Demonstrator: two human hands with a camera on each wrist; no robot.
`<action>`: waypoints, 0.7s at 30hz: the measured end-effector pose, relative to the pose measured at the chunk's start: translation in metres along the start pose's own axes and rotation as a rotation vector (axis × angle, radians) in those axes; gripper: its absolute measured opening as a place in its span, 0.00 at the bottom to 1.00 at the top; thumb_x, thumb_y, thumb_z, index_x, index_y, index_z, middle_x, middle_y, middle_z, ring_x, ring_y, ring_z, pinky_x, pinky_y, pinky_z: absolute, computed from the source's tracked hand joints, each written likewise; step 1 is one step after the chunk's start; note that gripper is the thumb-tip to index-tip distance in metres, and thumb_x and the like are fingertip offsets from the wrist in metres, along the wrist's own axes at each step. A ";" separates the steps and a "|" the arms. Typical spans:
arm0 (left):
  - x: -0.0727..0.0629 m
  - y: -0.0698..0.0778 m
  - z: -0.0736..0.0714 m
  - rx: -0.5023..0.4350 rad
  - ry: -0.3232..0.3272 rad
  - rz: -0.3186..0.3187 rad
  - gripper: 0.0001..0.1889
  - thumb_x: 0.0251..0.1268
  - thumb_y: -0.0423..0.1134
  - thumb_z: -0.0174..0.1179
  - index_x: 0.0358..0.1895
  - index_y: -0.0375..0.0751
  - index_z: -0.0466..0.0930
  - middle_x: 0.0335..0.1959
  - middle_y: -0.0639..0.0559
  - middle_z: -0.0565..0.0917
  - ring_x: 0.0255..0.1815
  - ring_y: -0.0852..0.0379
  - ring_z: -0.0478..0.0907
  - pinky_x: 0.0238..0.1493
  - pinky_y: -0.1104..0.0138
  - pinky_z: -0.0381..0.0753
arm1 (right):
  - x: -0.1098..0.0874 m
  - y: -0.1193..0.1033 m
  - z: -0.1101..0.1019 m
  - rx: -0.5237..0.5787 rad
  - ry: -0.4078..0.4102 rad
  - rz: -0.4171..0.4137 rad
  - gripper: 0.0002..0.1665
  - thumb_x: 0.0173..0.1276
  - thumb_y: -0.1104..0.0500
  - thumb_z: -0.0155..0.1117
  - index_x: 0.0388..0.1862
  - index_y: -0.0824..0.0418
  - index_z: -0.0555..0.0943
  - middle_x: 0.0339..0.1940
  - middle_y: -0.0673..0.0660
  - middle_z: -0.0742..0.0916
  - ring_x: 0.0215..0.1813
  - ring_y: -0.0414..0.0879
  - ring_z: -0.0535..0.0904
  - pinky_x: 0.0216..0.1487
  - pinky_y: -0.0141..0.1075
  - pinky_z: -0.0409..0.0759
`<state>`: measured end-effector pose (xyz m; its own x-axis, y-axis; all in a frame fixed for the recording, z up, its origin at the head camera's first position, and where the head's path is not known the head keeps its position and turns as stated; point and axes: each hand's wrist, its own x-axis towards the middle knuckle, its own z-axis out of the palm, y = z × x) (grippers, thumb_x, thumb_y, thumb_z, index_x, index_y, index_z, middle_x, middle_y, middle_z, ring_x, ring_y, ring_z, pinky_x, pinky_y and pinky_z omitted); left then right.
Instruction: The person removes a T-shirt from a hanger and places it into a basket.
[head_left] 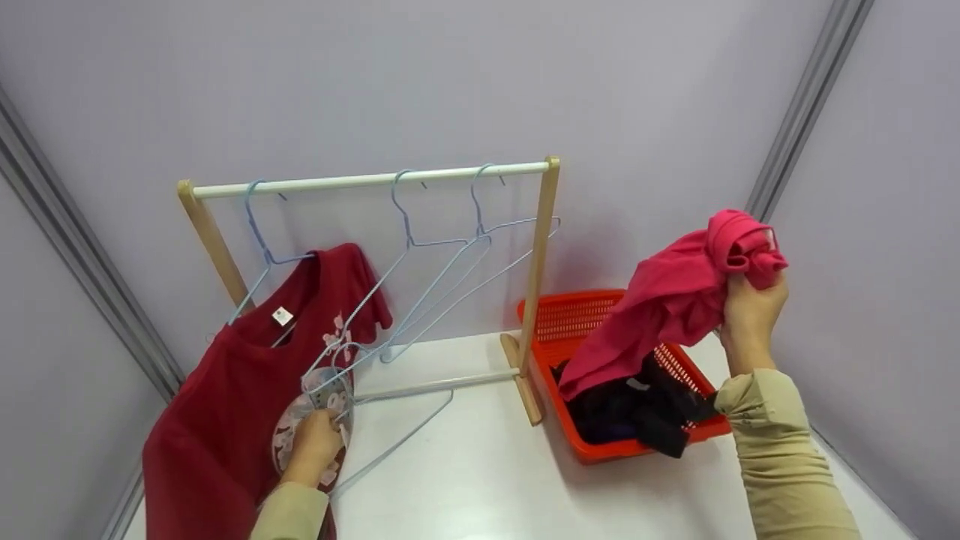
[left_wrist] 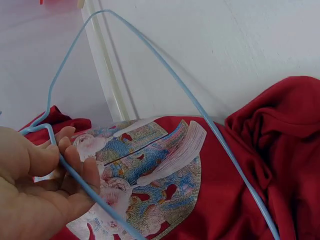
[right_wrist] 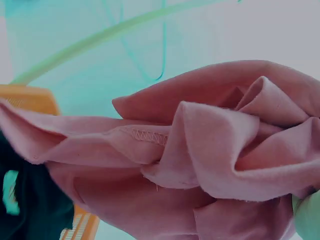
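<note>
My left hand [head_left: 316,442] holds a light blue wire hanger [left_wrist: 200,109] near its neck, with the fingers around the wire in the left wrist view. Just behind it hangs a dark red T-shirt [head_left: 225,420] with a printed pattern [left_wrist: 150,170] on its front, draped on another blue hanger [head_left: 259,229] at the rack's left end. Up at the right, my right hand [head_left: 754,311] grips a bunched bright pink garment [head_left: 667,292]. Its loose end hangs down over the red basket [head_left: 615,451]. Folds of this cloth fill most of the right wrist view.
A clothes rack with a white rail [head_left: 337,182] and wooden posts [head_left: 541,262] stands on the white table [head_left: 450,480]. Two bare hangers [head_left: 409,225] hang from its middle and right. Black clothes [head_left: 622,409] lie in the basket beside the right post. Grey walls enclose the table.
</note>
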<state>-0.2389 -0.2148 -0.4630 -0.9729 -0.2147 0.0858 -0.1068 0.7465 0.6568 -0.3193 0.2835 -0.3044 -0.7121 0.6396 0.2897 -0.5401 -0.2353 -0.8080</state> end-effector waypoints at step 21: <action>0.015 0.012 -0.037 -0.150 0.112 0.001 0.15 0.65 0.23 0.45 0.51 0.18 0.74 0.42 0.23 0.79 0.37 0.40 0.76 0.40 0.52 0.80 | -0.030 0.096 -0.048 -0.990 -0.525 0.065 0.46 0.59 0.66 0.58 0.71 0.69 0.45 0.61 0.80 0.70 0.64 0.69 0.67 0.68 0.55 0.63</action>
<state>-0.2474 -0.2323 -0.4264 -0.9431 -0.2892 0.1640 -0.0660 0.6463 0.7603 -0.3280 0.2764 -0.4148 -0.9530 0.2046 0.2234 -0.0667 0.5776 -0.8136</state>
